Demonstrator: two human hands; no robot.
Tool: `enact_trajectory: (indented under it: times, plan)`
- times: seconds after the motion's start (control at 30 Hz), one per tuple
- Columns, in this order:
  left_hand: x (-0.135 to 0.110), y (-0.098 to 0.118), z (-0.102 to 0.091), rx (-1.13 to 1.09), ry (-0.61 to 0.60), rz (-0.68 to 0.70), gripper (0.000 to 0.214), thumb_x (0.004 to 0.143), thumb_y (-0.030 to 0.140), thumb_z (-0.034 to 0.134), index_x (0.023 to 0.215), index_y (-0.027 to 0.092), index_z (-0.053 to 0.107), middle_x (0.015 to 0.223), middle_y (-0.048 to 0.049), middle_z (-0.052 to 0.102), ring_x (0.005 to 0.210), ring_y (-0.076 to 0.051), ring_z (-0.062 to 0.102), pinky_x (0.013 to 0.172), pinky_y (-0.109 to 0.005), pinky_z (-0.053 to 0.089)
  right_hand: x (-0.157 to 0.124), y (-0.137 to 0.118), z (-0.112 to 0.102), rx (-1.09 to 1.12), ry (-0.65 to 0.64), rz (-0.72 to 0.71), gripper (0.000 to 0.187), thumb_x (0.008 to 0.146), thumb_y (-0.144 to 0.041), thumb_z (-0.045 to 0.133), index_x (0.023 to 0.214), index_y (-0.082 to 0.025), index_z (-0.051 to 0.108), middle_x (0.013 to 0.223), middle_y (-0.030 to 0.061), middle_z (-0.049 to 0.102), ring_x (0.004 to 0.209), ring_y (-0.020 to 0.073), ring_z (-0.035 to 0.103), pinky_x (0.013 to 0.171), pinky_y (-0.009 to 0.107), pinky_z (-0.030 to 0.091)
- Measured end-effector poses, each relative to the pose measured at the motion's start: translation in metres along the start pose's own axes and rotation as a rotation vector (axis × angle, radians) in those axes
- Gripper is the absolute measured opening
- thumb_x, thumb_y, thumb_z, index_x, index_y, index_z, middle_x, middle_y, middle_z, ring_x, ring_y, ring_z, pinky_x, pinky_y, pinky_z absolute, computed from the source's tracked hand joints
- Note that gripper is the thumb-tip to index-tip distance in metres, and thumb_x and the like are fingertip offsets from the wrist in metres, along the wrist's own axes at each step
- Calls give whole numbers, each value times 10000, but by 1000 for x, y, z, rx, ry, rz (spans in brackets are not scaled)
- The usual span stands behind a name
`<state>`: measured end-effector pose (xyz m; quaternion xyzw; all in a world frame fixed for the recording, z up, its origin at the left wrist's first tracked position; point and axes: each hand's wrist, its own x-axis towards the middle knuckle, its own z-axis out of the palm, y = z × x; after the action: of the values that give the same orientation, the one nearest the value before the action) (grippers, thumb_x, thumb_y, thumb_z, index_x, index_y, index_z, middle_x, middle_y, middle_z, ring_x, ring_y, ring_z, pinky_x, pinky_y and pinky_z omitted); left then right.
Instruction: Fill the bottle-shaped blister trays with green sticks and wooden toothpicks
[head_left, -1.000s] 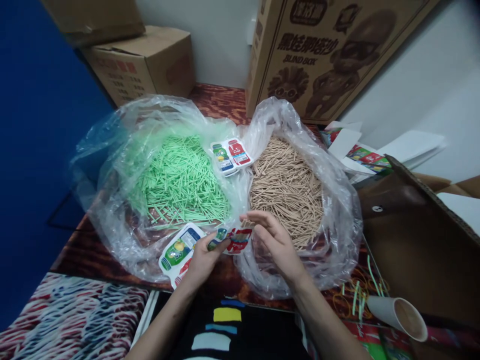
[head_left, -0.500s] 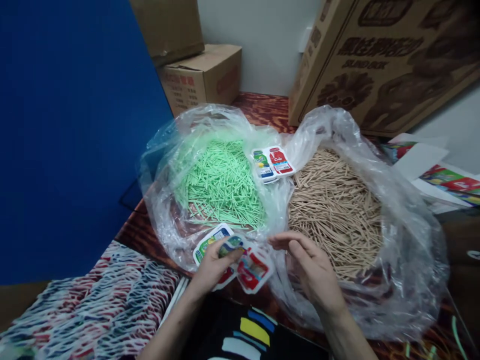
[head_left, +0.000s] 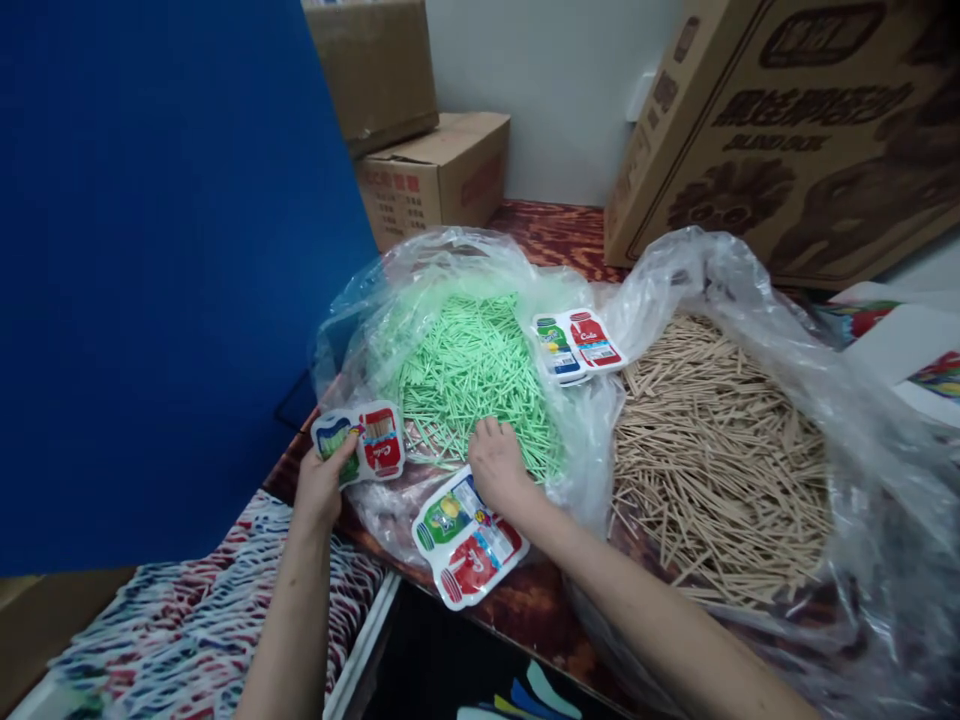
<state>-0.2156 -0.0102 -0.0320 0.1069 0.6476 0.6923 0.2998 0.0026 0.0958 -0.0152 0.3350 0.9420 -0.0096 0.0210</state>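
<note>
My left hand (head_left: 324, 480), off to the left, is closed on the edge of a jar-shaped plastic pack (head_left: 381, 440). Green shows through one half of that pack and brown sticks through its red "Cola" half. My right hand (head_left: 499, 462) has its fingers curled into the near edge of a heap of thin green sticks (head_left: 476, 370); the fingertips are partly hidden among them. Below the right wrist lie green-and-red packs (head_left: 469, 540), partly covered by that hand. More packs (head_left: 577, 345) rest on the plastic between the two heaps.
Brown sticks (head_left: 720, 460) fill an open clear plastic bag (head_left: 885, 490) on the right. Cardboard boxes (head_left: 472, 165) and a large printed carton (head_left: 750, 130) stand behind. A blue panel (head_left: 165, 280) blocks the left side. Printed strips (head_left: 225, 620) are stacked at lower left.
My left hand has carried its pack left, away from the packs in front. My right hand has moved left from beside the brown sticks into the green ones. The view has shifted slightly.
</note>
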Motion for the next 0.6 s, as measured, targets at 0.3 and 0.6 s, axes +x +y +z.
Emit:
enact_trajectory:
  times: [0.3,0.6]
  plan:
    - [49,-10,12,451,136,276,420,625,316,711,1006,149,656,904,-53,699,915,-254,636,869,-378,482,1,7,2,-44,-56,-31,252,821,-78,459,985,-46,648,976,202,599,933,298,480,758,391,333]
    - [-28,0,23,790,224,765,494,801,317,608,1268,176,527,1305,-148,528,1252,-281,454,1061,-410,330,-13,34,-2,180,-14,125,194,869,-94,406,972,-102,570,956,156,621,864,256,542,737,353,360]
